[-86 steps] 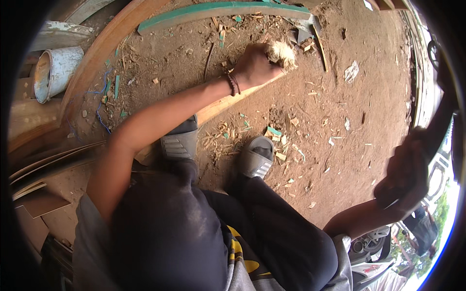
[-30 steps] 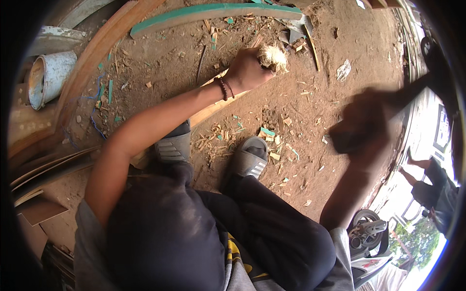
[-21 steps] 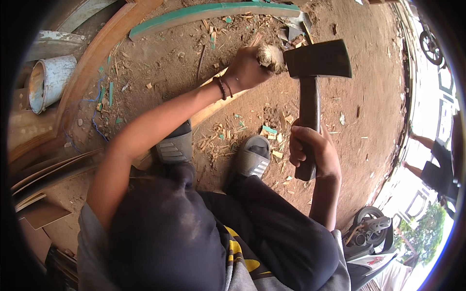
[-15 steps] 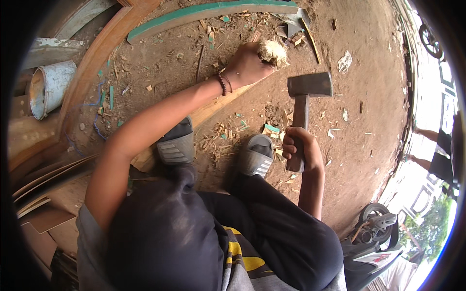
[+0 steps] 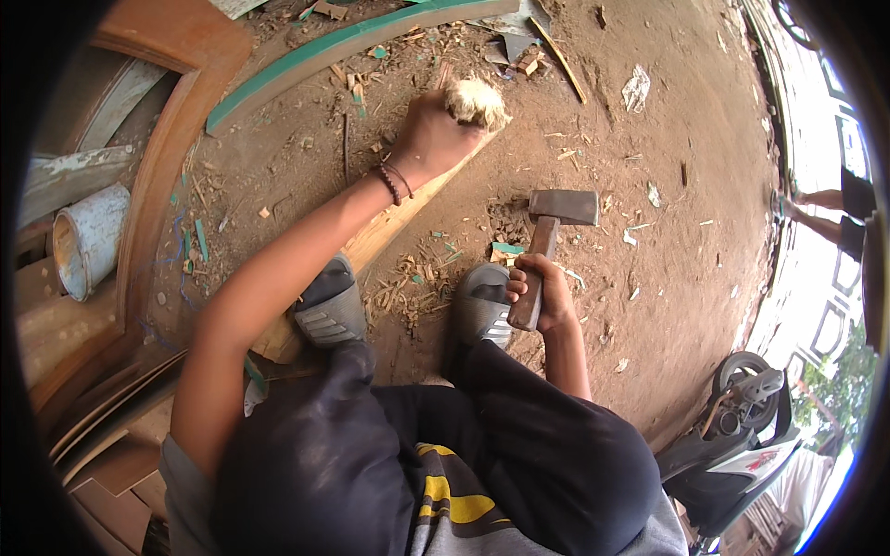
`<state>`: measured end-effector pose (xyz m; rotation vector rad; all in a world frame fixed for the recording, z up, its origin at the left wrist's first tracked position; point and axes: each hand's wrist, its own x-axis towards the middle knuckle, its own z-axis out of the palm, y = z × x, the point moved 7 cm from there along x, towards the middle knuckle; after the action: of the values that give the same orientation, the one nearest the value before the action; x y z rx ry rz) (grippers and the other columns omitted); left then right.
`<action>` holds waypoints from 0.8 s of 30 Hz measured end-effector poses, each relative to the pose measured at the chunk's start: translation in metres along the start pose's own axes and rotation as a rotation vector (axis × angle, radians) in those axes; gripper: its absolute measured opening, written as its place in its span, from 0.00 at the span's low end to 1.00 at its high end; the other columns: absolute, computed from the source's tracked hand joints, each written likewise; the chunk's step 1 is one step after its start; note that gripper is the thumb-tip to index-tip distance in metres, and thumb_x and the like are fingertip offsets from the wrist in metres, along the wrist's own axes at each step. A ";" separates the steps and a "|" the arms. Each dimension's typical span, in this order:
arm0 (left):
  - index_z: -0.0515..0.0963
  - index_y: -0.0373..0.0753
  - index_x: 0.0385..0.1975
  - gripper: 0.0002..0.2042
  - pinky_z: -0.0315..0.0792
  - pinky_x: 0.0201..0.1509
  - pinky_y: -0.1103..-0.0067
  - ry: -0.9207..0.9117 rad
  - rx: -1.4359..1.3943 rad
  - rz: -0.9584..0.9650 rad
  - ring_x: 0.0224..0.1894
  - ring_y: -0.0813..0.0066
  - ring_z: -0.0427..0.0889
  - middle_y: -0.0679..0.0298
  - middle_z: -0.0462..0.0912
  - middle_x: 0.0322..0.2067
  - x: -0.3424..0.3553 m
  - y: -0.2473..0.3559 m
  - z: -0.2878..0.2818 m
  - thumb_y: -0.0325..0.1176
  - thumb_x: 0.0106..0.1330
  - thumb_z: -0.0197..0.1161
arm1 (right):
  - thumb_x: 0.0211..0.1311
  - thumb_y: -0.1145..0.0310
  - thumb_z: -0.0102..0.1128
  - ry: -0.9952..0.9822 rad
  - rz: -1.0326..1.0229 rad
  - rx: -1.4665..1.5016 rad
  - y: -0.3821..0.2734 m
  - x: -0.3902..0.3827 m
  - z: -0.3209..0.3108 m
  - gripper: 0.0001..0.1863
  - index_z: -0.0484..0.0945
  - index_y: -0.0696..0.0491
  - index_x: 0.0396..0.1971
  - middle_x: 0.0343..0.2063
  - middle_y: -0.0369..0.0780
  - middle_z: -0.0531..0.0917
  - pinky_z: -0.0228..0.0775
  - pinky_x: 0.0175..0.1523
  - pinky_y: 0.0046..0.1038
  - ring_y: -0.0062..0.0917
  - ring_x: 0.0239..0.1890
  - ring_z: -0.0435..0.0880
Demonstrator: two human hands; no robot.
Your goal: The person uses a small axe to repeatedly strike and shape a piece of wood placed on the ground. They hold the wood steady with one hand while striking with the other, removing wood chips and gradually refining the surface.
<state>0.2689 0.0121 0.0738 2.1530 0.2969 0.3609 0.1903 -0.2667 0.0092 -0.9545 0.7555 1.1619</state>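
My left hand (image 5: 431, 139) is closed round an upright chisel (image 5: 476, 102), of which only the frayed, mushroomed wooden handle end shows; its blade is hidden below the fist. Under that hand a pale wooden plank (image 5: 408, 215) slants across the ground toward my left foot. In my right hand (image 5: 547, 295) is a short-handled sledgehammer (image 5: 545, 243), gripped low on its wooden handle. Its dark block head points away from me, to the right of the plank and apart from the chisel.
Wood chips (image 5: 408, 287) litter the dirt between my sandalled feet (image 5: 331, 306). A green-edged board (image 5: 362, 46) lies beyond. At left are a wooden frame (image 5: 153, 176) and a pale bucket (image 5: 91, 243). A motorcycle (image 5: 732, 454) stands lower right; a person's legs (image 5: 825, 211) show at far right.
The sledgehammer and my right hand have come down and to the left, with the handle tilting more. My left hand keeps its grip on the chisel. The view has shifted slightly.
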 end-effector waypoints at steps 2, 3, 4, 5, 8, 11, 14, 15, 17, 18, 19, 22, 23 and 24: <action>0.80 0.36 0.31 0.07 0.79 0.34 0.72 -0.032 -0.005 -0.118 0.27 0.66 0.85 0.56 0.84 0.26 0.008 -0.012 0.006 0.32 0.57 0.62 | 0.66 0.66 0.51 -0.026 0.009 0.149 -0.001 0.002 0.001 0.08 0.67 0.51 0.28 0.17 0.31 0.66 0.63 0.24 0.22 0.16 0.17 0.64; 0.80 0.35 0.29 0.07 0.78 0.32 0.73 0.036 -0.007 -0.105 0.25 0.66 0.84 0.56 0.83 0.24 0.010 -0.012 0.002 0.33 0.57 0.63 | 0.66 0.66 0.51 -0.116 0.050 0.220 0.001 0.002 0.006 0.09 0.67 0.51 0.27 0.17 0.30 0.66 0.63 0.24 0.22 0.15 0.17 0.64; 0.79 0.35 0.27 0.08 0.77 0.30 0.73 0.103 -0.008 -0.093 0.23 0.67 0.82 0.57 0.82 0.22 0.013 -0.013 -0.002 0.34 0.57 0.63 | 0.66 0.66 0.52 -0.198 0.039 0.371 -0.001 0.002 0.008 0.08 0.67 0.51 0.27 0.18 0.30 0.66 0.62 0.24 0.21 0.15 0.17 0.64; 0.79 0.34 0.25 0.10 0.76 0.28 0.74 0.105 -0.002 -0.131 0.21 0.68 0.81 0.57 0.81 0.20 0.013 -0.016 -0.001 0.35 0.57 0.63 | 0.67 0.66 0.51 -0.275 0.088 0.586 -0.001 0.001 0.011 0.08 0.67 0.50 0.27 0.18 0.29 0.64 0.61 0.24 0.19 0.14 0.17 0.62; 0.76 0.33 0.20 0.13 0.74 0.24 0.74 -0.103 0.007 -0.274 0.18 0.70 0.78 0.59 0.77 0.15 0.015 -0.033 0.010 0.37 0.58 0.60 | 0.69 0.65 0.50 -0.282 0.049 0.500 0.001 0.006 -0.001 0.09 0.67 0.50 0.29 0.18 0.29 0.63 0.59 0.24 0.20 0.14 0.18 0.61; 0.72 0.36 0.15 0.15 0.68 0.17 0.77 -0.170 0.096 -0.156 0.13 0.77 0.72 0.64 0.73 0.12 0.021 -0.036 0.010 0.37 0.62 0.57 | 0.70 0.62 0.50 -0.292 0.049 0.520 0.007 0.014 -0.008 0.10 0.68 0.52 0.32 0.18 0.29 0.63 0.59 0.24 0.21 0.15 0.18 0.61; 0.72 0.38 0.14 0.17 0.59 0.11 0.83 -0.182 0.115 -0.233 0.09 0.83 0.65 0.70 0.67 0.09 0.017 -0.050 0.002 0.38 0.65 0.59 | 0.71 0.60 0.48 -0.377 0.041 0.676 0.007 0.019 -0.008 0.13 0.70 0.56 0.40 0.19 0.30 0.64 0.59 0.26 0.21 0.15 0.18 0.62; 0.73 0.39 0.14 0.17 0.56 0.10 0.85 -0.188 0.093 -0.293 0.07 0.85 0.62 0.72 0.65 0.08 0.012 -0.056 -0.002 0.39 0.66 0.60 | 0.71 0.60 0.48 -0.359 0.046 0.696 0.009 0.021 -0.010 0.14 0.71 0.57 0.41 0.20 0.30 0.65 0.58 0.26 0.21 0.15 0.18 0.62; 0.81 0.37 0.22 0.13 0.56 0.10 0.86 -0.249 -0.091 -0.431 0.07 0.87 0.63 0.73 0.64 0.07 0.005 -0.067 -0.003 0.37 0.67 0.61 | 0.71 0.60 0.48 -0.368 0.033 0.636 0.010 0.023 -0.010 0.14 0.71 0.57 0.42 0.20 0.30 0.65 0.58 0.26 0.21 0.15 0.19 0.63; 0.80 0.36 0.22 0.11 0.53 0.11 0.87 -0.191 -0.144 -0.480 0.07 0.89 0.61 0.75 0.61 0.07 0.002 -0.071 -0.010 0.34 0.66 0.62 | 0.71 0.59 0.49 -0.395 0.029 0.631 0.010 0.023 -0.008 0.15 0.71 0.57 0.42 0.20 0.31 0.66 0.58 0.26 0.20 0.15 0.19 0.63; 0.78 0.36 0.19 0.12 0.56 0.11 0.86 -0.124 -0.138 -0.344 0.07 0.87 0.62 0.73 0.62 0.06 0.006 -0.063 -0.018 0.34 0.64 0.63 | 0.71 0.60 0.49 -0.352 0.016 0.612 0.011 0.024 -0.011 0.15 0.71 0.58 0.43 0.21 0.31 0.66 0.59 0.26 0.20 0.16 0.19 0.63; 0.79 0.37 0.24 0.07 0.59 0.16 0.82 0.055 -0.320 -0.171 0.12 0.83 0.66 0.70 0.68 0.11 0.014 -0.049 -0.033 0.31 0.63 0.63 | 0.70 0.60 0.50 -0.339 0.000 0.617 0.012 0.025 -0.013 0.15 0.71 0.58 0.44 0.21 0.32 0.67 0.59 0.26 0.20 0.16 0.19 0.63; 0.81 0.38 0.28 0.05 0.59 0.18 0.80 0.113 -0.423 -0.169 0.14 0.82 0.67 0.68 0.70 0.13 0.014 -0.049 -0.038 0.30 0.63 0.62 | 0.70 0.60 0.50 -0.344 0.001 0.624 0.013 0.026 -0.012 0.16 0.70 0.58 0.45 0.22 0.32 0.67 0.59 0.26 0.20 0.16 0.19 0.63; 0.79 0.36 0.29 0.04 0.66 0.25 0.77 0.209 -0.303 -0.094 0.21 0.77 0.74 0.63 0.76 0.19 0.014 -0.040 -0.041 0.30 0.62 0.61 | 0.69 0.60 0.51 -0.339 0.011 0.647 0.013 0.026 -0.013 0.16 0.70 0.58 0.45 0.22 0.32 0.67 0.60 0.26 0.20 0.16 0.19 0.63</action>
<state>0.2639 0.0700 0.0650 1.8007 0.4316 0.5422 0.1835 -0.2663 -0.0223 -0.2077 0.7857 0.9589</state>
